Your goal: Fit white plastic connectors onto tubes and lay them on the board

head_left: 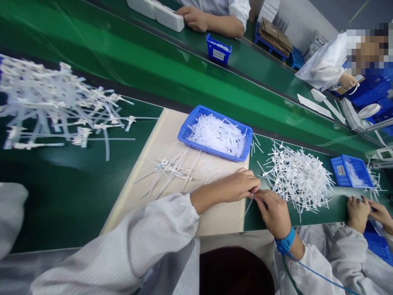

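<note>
In the head view, my left hand (238, 185) and my right hand (275, 211) meet near the right edge of a beige sheet. Between them, both sets of fingertips pinch a small thin plastic tube (249, 207); its upper end is mostly hidden by the fingers. A blue strap (286, 241) with a cord circles my right wrist. Just beyond my left hand lies a blue tray (215, 152) full of short white strips. Several thin tubes with small white fittings (173, 169) lie crossed on the beige sheet (215, 223), left of my left hand.
A pile of white tube pieces (299, 178) lies right of my hands, beside a blue bin (339, 171). Larger tubes with clamps (46, 98) heap at left. Another person's hands (358, 213) are close at right. A green barrier (147, 76) runs behind; people work beyond it.
</note>
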The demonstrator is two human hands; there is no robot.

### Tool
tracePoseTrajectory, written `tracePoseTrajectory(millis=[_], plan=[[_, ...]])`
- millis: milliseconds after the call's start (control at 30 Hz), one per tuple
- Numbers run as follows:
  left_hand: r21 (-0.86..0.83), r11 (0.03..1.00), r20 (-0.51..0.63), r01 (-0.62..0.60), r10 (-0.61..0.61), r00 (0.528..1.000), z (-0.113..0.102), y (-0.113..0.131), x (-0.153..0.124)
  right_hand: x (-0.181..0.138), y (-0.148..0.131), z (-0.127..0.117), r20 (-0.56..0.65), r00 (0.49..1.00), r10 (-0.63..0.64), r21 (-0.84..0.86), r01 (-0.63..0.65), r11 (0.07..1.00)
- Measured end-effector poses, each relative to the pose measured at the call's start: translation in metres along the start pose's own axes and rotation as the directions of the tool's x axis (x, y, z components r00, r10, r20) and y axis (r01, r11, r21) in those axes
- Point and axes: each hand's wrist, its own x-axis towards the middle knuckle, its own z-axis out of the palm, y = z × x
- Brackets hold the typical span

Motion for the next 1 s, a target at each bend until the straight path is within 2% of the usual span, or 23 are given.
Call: tracePoseTrajectory(millis=[300,533,733,1000], plan=[[-0.012,1.000,0.012,0.019,-0.019,1.000,0.002,-0.004,0.000,0.007,-0.003,0.000,0.033,0.999,0.009,-0.025,-0.008,1.000],[-0.048,0.999,0.022,0.010,-0.009,1.000,0.003,-0.009,-0.001,0.008,-0.003,-0.009,0.056,0.997,0.048,0.062,-0.051,0.997],[-0.021,1.000,0.020,0.008,-0.007,1.000,0.004,-0.008,0.001,0.006,-0.004,-0.007,0.021,0.999,0.041,0.023,-0.041,0.999],[-0.007,1.000,0.019,0.020,-0.020,1.000,0.000,-0.001,0.000,0.012,-0.001,-0.009,0.110,0.994,0.010,-0.010,-0.009,1.000]])
